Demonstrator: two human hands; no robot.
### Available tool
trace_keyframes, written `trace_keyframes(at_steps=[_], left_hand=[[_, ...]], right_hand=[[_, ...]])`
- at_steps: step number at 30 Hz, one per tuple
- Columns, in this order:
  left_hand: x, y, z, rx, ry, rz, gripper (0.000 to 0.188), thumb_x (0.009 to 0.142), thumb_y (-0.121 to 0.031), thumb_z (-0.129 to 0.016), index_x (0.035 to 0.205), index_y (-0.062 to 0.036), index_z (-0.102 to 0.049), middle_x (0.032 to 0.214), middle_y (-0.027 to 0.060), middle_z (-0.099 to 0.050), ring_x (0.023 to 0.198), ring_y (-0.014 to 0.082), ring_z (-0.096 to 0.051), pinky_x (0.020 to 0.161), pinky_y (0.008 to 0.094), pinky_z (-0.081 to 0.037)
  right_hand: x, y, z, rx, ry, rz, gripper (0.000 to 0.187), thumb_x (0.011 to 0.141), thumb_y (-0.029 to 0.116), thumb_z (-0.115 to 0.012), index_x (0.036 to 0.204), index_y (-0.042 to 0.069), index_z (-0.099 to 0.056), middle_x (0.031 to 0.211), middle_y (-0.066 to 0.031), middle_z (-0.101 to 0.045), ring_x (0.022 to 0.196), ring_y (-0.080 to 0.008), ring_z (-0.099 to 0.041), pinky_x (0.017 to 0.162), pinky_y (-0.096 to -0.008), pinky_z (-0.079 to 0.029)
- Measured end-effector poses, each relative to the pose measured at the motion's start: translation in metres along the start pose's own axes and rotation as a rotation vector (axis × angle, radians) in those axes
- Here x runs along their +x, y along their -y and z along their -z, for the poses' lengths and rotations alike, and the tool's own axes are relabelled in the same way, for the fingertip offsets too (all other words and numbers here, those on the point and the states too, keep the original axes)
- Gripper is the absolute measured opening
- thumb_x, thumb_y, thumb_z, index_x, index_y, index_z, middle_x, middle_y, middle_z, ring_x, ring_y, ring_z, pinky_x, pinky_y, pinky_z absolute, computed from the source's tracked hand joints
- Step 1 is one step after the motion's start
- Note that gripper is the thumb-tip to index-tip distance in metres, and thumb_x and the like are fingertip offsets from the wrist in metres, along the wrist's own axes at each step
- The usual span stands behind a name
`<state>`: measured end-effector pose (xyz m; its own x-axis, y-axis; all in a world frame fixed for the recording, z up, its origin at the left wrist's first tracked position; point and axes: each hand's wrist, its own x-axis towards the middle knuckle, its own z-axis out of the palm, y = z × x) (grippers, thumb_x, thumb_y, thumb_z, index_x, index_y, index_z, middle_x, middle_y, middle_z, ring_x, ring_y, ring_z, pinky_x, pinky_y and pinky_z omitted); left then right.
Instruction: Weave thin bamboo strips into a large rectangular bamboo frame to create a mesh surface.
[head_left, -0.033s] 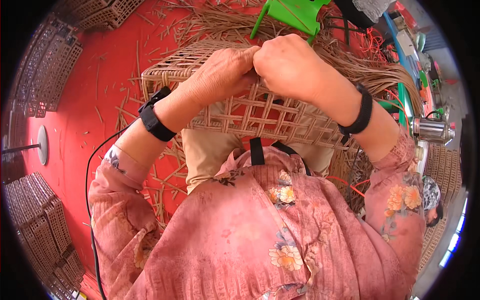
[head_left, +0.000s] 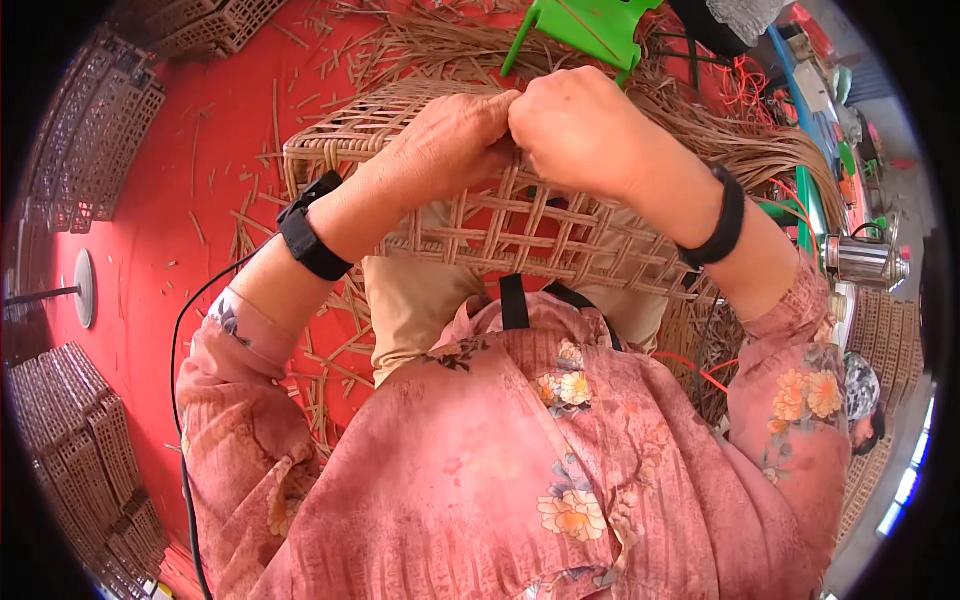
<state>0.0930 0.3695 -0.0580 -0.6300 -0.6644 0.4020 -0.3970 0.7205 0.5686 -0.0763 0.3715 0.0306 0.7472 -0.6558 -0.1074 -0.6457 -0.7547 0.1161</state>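
A brown woven basket [head_left: 470, 236] rests across my lap, its open lattice side facing me. My left hand [head_left: 450, 145] is closed at the basket's upper edge, its fingers bent down over the weave. Against its fingertips sits my right hand [head_left: 578, 130], curled into a fist at the same edge. The fingertips of both hands are hidden behind the knuckles, so whatever strand they pinch does not show. Each wrist wears a black strap.
Loose brown strands [head_left: 740, 150] lie in a long bundle beyond and right of the basket. A green plastic stool [head_left: 585, 30] stands behind it. Cut scraps litter the red floor [head_left: 230, 120]. Stacked woven baskets [head_left: 75, 420] line the left, and a metal flask [head_left: 862, 258] stands at right.
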Motion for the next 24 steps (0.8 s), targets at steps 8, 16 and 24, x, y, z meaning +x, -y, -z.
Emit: trace_keyframes(at_steps=[8, 16, 24], left_hand=[[0.005, -0.001, 0.001, -0.126, 0.032, 0.194, 0.031, 0.081, -0.009, -0.062, 0.110, 0.0004, -0.053, 0.093, 0.0180, -0.068, 0.089, 0.0358, -0.065, 0.076, 0.0405, -0.051], [0.008, 0.007, -0.005, -0.203, 0.082, 0.075, 0.026, 0.081, -0.008, -0.056, 0.102, 0.0007, -0.045, 0.090, 0.0188, -0.067, 0.089, 0.0407, -0.062, 0.075, 0.0471, -0.049], [0.022, 0.009, 0.009, -0.178, 0.213, 0.053, 0.037, 0.078, -0.001, -0.051, 0.115, 0.0000, -0.046, 0.102, 0.0163, -0.066, 0.099, 0.0360, -0.061, 0.085, 0.0439, -0.048]], right_hand=[[0.019, -0.011, 0.024, 0.140, 0.320, -0.061, 0.022, 0.066, 0.020, -0.069, 0.071, -0.001, -0.067, 0.070, -0.0196, -0.064, 0.072, -0.0350, -0.065, 0.065, -0.0442, -0.051], [0.012, -0.018, -0.004, 0.114, 0.328, -0.090, 0.018, 0.071, 0.017, -0.062, 0.074, 0.000, -0.068, 0.078, -0.0195, -0.067, 0.078, -0.0369, -0.066, 0.071, -0.0452, -0.053], [-0.011, -0.028, -0.002, 0.267, -0.100, -0.162, 0.018, 0.074, 0.019, -0.062, 0.075, 0.002, -0.069, 0.077, -0.0190, -0.067, 0.078, -0.0363, -0.067, 0.071, -0.0467, -0.054]])
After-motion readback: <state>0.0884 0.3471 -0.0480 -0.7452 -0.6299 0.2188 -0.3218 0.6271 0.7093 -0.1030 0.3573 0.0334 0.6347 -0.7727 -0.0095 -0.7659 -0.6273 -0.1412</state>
